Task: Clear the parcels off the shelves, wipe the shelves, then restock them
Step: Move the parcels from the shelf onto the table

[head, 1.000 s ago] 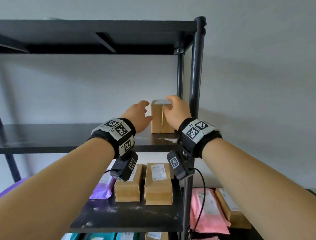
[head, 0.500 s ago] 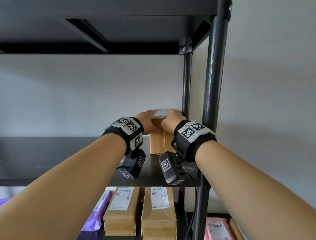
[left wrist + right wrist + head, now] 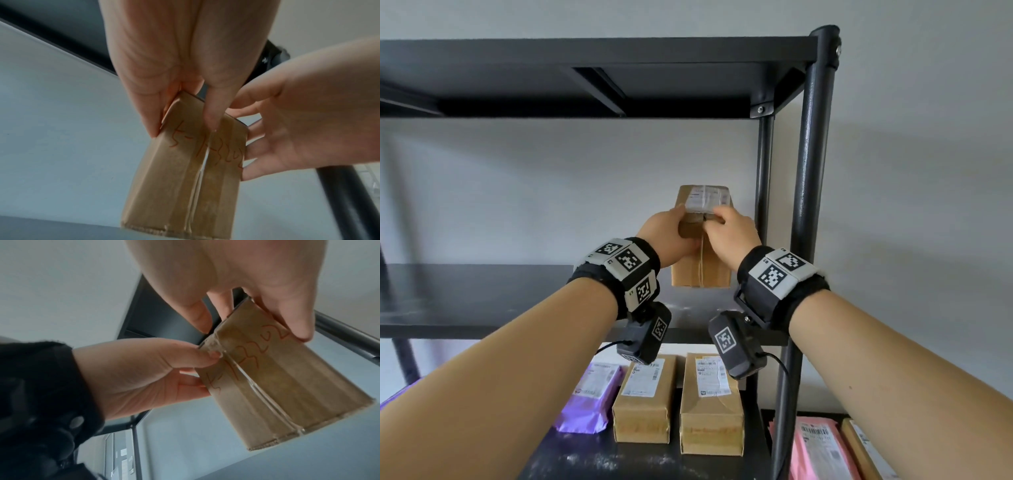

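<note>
A tall brown cardboard parcel (image 3: 702, 270) with a white label on its top end stands at the right end of the black middle shelf (image 3: 482, 294). Its top leans toward me; whether its lower edge touches the shelf I cannot tell. My left hand (image 3: 677, 226) grips its upper left side, thumb across the taped front seam. My right hand (image 3: 722, 222) grips the upper right side. In the left wrist view the parcel (image 3: 180, 186) shows red handwriting under the left hand (image 3: 180, 123), with the right hand (image 3: 287, 129) beside it. The right wrist view shows the parcel (image 3: 283, 394) between both hands.
The rack's front right post (image 3: 808, 205) and rear post (image 3: 765, 192) stand close to my right hand. The top shelf (image 3: 599, 72) is overhead. On the shelf below lie two brown boxes (image 3: 710, 407) and a purple mailer (image 3: 589, 397). A pink mailer (image 3: 822, 448) lies outside the rack, lower right.
Both hands have closed round the parcel's top and tipped it toward me, so its labelled end now shows. The head view has tilted upward.
</note>
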Available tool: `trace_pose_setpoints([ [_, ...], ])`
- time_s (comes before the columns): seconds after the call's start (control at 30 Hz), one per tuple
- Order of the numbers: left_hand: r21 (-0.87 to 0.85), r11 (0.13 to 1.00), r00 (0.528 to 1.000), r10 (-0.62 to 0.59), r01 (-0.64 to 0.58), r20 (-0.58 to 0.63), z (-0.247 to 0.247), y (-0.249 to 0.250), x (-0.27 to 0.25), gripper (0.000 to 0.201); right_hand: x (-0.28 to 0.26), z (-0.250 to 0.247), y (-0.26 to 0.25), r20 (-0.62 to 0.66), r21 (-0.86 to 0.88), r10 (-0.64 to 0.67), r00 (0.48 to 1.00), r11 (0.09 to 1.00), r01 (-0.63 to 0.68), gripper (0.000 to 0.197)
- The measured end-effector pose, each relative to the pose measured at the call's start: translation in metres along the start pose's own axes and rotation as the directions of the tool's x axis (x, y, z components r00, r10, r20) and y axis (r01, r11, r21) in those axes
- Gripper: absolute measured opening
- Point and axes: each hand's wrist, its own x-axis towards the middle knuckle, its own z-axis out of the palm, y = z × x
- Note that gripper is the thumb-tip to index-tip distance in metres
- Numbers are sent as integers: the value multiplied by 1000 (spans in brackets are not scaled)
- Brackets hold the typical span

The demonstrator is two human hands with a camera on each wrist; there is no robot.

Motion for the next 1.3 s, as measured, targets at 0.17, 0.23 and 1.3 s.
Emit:
trace_pose_setpoints([
  [0.17, -100, 993, 991, 40, -54, -130, -19, 13, -64, 37, -61, -10, -23, -162, 48, -83, 983, 995, 92, 26],
  [0.23, -142, 988, 979, 33, -62, -202, -21, 16, -89, 33, -88, -12, -29, -200, 48, -101, 975, 992, 113, 22],
  [1.3, -255, 965, 998, 64, -62, -3, 80, 74, -270, 79, -302, -72, 65, -86, -73, -80, 993, 995, 74, 67],
])
